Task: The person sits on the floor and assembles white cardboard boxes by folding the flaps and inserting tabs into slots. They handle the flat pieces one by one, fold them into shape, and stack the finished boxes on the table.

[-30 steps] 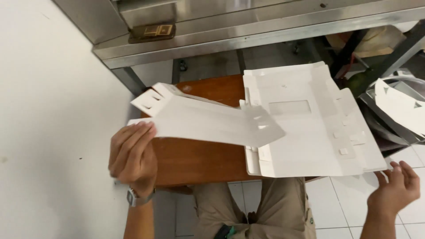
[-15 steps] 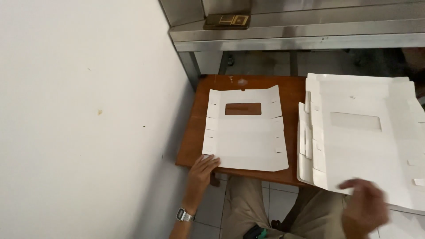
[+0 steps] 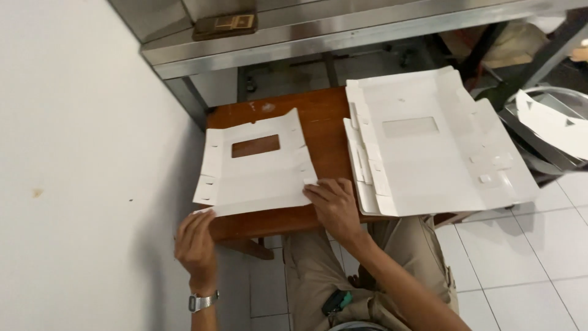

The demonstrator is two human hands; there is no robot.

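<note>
Since half a second ago, the right hand (image 3: 334,205) has been brought in from the lower right and laid on the near right corner of the flat box blank (image 3: 256,164), while the left hand (image 3: 196,240) has been shifted to the blank's near left corner. The right hand is seen spread open, palm down, fingertips pressed on the cardboard; nothing is gripped by it. The left hand is held loosely curled, with its fingertips touching the near edge of the blank, which overhangs the table (image 3: 324,129) slightly there; whether the edge is pinched cannot be told.

The blank is laid flat on the left half of the brown wooden table, its cut window toward the far side, with the wood shown through it. For the fold to be made cleanly, it is judged that the sheet should be held down by the flat right hand close to a crease line, while the near flap is lifted evenly by the left, so that the card is bent along the score and not across the panel.

Just to the right of the right hand, a stack of larger white blanks (image 3: 429,147) is spread, hanging over the table's right edge. A steel counter (image 3: 318,27) is set beyond the far side, and a white wall (image 3: 79,153) is at the left.
</note>
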